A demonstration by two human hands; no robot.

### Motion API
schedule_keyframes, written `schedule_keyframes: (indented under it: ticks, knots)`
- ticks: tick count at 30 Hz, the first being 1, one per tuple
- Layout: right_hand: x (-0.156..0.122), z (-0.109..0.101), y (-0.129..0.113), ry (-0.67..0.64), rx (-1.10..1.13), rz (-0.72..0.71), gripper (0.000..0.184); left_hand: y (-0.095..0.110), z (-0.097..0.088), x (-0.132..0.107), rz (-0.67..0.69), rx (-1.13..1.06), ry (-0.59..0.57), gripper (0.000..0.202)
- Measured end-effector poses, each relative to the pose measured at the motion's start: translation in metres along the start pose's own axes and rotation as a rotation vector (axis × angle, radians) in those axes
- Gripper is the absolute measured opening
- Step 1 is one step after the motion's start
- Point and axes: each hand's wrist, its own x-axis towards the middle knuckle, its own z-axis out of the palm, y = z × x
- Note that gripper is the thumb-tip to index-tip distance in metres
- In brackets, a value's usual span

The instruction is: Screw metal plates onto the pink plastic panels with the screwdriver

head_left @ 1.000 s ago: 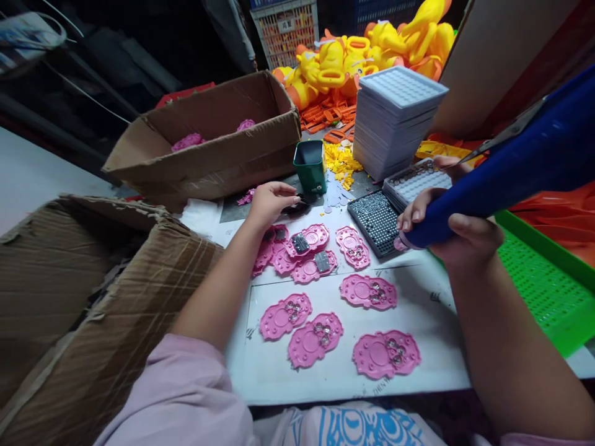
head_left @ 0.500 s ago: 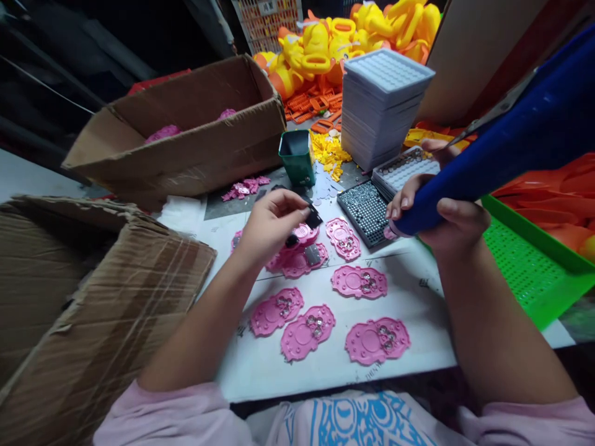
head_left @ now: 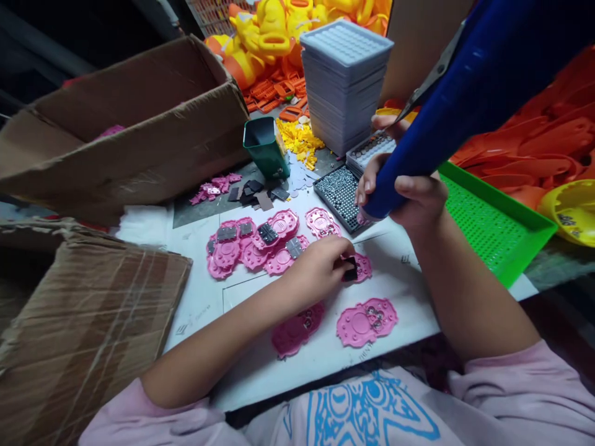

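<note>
Tabletop (head_left: 195,214), grey where bare, covered on the person's side by a white sheet (head_left: 400,279). Above the sheet slants a blue tapered tool (head_left: 446,118); the right hand (head_left: 418,195) has its fingers wrapped round the narrow end, which is best kept clear of the parts below. The left hand (head_left: 320,263) reaches across, thumb and fingers pinching a black square (head_left: 352,267) at a pink plate (head_left: 364,266) on the sheet; from where I stand, contact between the two cannot be judged. Sound placement would seem to call for lowering the square level, pressing it evenly and matching its position to that on the heaped pink plates (head_left: 226,254). Smallest are the shiny metal pieces (head_left: 374,314) clustered on a nearer plate (head_left: 356,322); a light touch should avoid dislodging such pieces.
</note>
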Motion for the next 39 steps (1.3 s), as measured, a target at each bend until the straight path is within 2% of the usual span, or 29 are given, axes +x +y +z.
schedule_keyframes:
  ticks: [4,8,11,13,16,18,20,22,23,25,27,30,34,39]
  knots:
    - [0.001,-0.002,0.001,0.01,0.002,0.0,0.039,-0.005,0.006,0.002,0.043,0.1,-0.004,0.016]
    - [0.002,-0.003,-0.001,-0.015,-0.007,-0.039,0.048,-0.001,-0.002,-0.004,0.125,0.185,-0.027,0.016]
    - [0.002,-0.002,-0.003,-0.018,-0.008,-0.037,0.053,0.011,-0.021,-0.013,0.251,0.307,0.008,0.022]
    - [0.001,0.0,-0.004,-0.018,-0.01,-0.026,0.057,0.02,-0.04,-0.02,0.285,0.331,0.038,0.022]
    - [0.0,0.0,-0.004,-0.002,-0.016,-0.014,0.065,0.03,-0.069,-0.039,0.227,0.316,0.087,0.018]
    - [-0.001,-0.001,-0.003,0.012,-0.02,-0.007,0.067,0.033,-0.079,-0.059,0.124,0.296,0.174,0.015]
    - [-0.001,-0.003,-0.003,0.013,-0.018,-0.02,0.064,0.032,-0.074,-0.086,0.003,0.293,0.334,0.023]
    - [0.0,-0.004,-0.003,0.005,-0.011,-0.041,0.059,0.029,-0.052,-0.115,-0.077,0.319,0.492,0.04]
    - [0.0,-0.004,-0.003,0.0,-0.009,-0.041,0.058,0.026,-0.037,-0.13,-0.087,0.344,0.506,0.047]
    - [0.001,-0.004,-0.003,0.008,-0.008,-0.018,0.061,0.018,-0.005,-0.154,-0.215,0.404,0.424,0.059]
    - [0.001,-0.002,-0.002,0.034,-0.004,0.003,0.067,0.01,0.021,-0.17,-0.288,0.451,0.346,0.068]
    - [0.0,0.0,0.0,0.033,0.005,-0.014,0.073,0.001,0.042,-0.177,-0.309,0.475,0.246,0.075]
    - [0.0,0.002,0.002,0.013,-0.003,-0.009,0.071,-0.014,0.044,-0.167,-0.269,0.499,0.238,0.073]
    - [-0.001,0.003,0.002,-0.001,0.004,-0.023,0.053,-0.026,0.018,-0.156,-0.085,0.528,0.196,0.058]
